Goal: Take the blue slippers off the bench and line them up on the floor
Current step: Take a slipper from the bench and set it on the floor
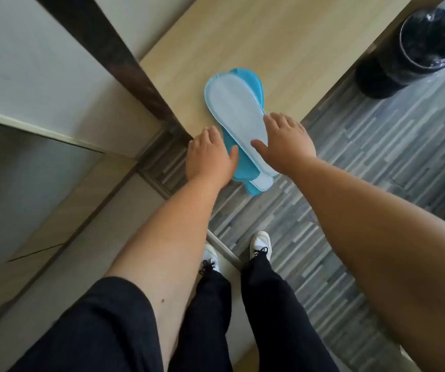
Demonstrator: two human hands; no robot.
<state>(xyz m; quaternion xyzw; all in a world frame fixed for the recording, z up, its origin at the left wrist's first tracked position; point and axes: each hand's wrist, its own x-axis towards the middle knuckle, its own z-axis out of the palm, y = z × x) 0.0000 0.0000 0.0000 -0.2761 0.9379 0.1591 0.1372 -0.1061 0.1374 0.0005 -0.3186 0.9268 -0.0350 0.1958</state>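
Nearest the camera, the person's dark trousers and white shoes (261, 244) stood on the grey striped floor (377, 162). Beyond them both bare forearms reached out to the blue slippers (236, 114), which lay stacked sole-up on the pale wooden bench (256, 36), their near ends jutting past its edge over the floor. The left hand (210, 157) lay flat with fingers spread, its thumb touching the stack's left edge; the right hand (287, 142) was likewise spread wide, resting on the upper sole, gripping nothing. The slippers looked thin, light and floppy, the sort that would bend or slide apart, so pinching both layers together at the overhanging end or mid-length seemed wisest. Farther off stood a black lined bin (414, 49).
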